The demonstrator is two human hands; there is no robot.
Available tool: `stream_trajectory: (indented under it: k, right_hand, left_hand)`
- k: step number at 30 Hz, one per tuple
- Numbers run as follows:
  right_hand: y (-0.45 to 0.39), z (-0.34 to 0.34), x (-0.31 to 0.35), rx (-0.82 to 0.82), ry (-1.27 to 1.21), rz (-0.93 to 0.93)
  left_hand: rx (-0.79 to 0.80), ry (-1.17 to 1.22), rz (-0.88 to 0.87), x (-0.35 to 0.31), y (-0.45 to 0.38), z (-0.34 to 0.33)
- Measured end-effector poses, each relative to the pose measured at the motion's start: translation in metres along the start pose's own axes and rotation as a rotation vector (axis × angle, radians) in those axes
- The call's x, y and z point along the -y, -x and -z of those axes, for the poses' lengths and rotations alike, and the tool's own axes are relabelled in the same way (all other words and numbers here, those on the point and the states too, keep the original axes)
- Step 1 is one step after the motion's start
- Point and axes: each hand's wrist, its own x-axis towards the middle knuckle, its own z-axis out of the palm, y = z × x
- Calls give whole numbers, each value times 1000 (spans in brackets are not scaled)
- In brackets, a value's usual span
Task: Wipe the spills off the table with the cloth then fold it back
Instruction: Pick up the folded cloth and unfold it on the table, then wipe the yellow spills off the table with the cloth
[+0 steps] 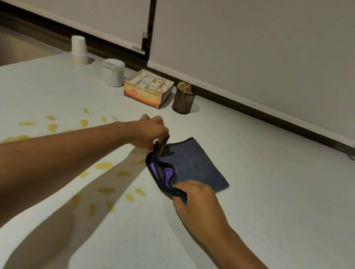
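Left hand (150, 132) and right hand (196, 197) each pinching a corner of folded dark cloth (193, 165) on surface (264, 199), beside yellow spills (103, 165). Behind: sachet-filled box (147, 90), stick-filled mesh cup (184, 98), lidded jar (113, 72) with contents hidden.

Two bare forearms are seen, uncovered up to the picture's edge. No sleeve, watch, ring or glove is worn on the left hand (150, 132) or the right hand (195, 199).
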Motion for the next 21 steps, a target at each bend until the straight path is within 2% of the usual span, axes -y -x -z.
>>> stream_trajectory:
  k: [2,4,6,7,9,11,14,18,21]
  right_hand:
    - [-6,0,18,66,-58,1]
    - [-14,2,32,125,-216,-93]
    - [-33,1,36,65,-299,-214]
    - [-48,-4,34,28,-231,-292]
    - [-78,-20,28,123,-16,-516]
    - [-101,-40,23,173,73,-593]
    - [-126,-58,8,106,181,-459]
    - [-162,-59,-4,216,291,-141]
    - [-161,-62,4,258,342,-4]
  left_hand:
    - [-26,-50,-26,5,4,0]
    - [-25,-62,-26,11,9,-3]
    - [-9,-12,-4,15,18,-6]
    - [-11,23,7,17,23,-8]
    - [-62,100,57,20,39,-13]
    - [-163,155,114,23,61,-17]
    - [-323,183,166,34,106,-21]
    - [-574,229,288,79,195,-41]
    - [-680,162,453,134,267,-67]
